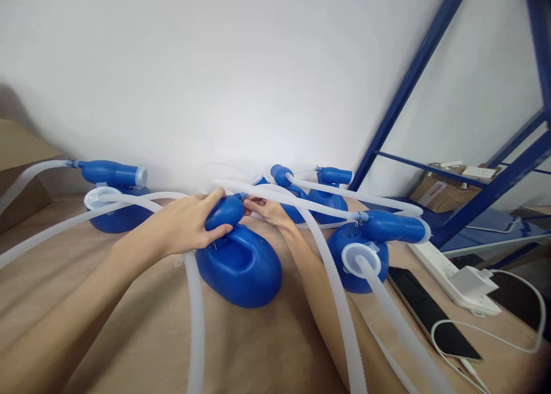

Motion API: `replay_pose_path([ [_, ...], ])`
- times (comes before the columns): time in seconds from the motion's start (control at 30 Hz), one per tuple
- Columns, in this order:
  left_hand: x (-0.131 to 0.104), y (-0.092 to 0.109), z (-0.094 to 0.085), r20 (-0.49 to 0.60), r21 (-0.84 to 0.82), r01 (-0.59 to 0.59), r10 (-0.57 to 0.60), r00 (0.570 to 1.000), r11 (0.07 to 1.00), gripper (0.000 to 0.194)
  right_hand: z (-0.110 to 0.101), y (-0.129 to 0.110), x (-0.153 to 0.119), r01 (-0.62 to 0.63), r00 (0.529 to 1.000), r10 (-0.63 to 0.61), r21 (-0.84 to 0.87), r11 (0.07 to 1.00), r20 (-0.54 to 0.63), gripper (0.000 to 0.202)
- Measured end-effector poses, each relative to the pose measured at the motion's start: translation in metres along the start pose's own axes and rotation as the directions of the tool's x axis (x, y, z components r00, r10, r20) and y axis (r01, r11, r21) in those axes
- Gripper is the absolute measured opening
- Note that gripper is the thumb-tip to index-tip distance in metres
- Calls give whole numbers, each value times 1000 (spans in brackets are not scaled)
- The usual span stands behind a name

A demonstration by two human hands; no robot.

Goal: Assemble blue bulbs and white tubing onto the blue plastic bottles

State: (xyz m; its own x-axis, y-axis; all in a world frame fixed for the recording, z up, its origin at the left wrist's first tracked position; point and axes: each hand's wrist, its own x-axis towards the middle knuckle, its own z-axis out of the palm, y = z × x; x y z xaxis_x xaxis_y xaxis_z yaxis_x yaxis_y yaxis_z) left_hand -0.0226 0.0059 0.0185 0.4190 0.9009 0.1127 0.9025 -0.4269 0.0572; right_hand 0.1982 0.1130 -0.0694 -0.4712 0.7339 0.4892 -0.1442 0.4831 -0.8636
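My left hand is wrapped round the rounded blue funnel piece that lies on top of the middle blue urinal bottle. This bottle rests on the table with its moulded handle facing me. My right hand reaches in from behind it and pinches the narrow connector at the funnel piece's tip, where a white hose seems to join. My fingers partly cover that joint. Another white hose hangs down in front, left of the bottle.
Similar bottles with hoses stand to the left, right and behind. At the right lie a black phone and a white power strip with a charger. Blue shelf posts rise beyond; a cardboard box stands far left.
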Motion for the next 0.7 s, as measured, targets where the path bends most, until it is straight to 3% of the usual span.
replay_pose_path([
  [0.27,1,0,1,5,-11,5,-5,1000,1000,61,-3,3,-2,-90,996,89,97,991,17,43],
  [0.47,1,1,1,2,-4,13,-13,1000,1000,61,0,-1,-1,-75,993,95,257,964,-66,37],
  [0.7,0,-1,2,-12,-25,10,-10,1000,1000,60,3,-17,3,-50,999,52,157,986,-10,37],
])
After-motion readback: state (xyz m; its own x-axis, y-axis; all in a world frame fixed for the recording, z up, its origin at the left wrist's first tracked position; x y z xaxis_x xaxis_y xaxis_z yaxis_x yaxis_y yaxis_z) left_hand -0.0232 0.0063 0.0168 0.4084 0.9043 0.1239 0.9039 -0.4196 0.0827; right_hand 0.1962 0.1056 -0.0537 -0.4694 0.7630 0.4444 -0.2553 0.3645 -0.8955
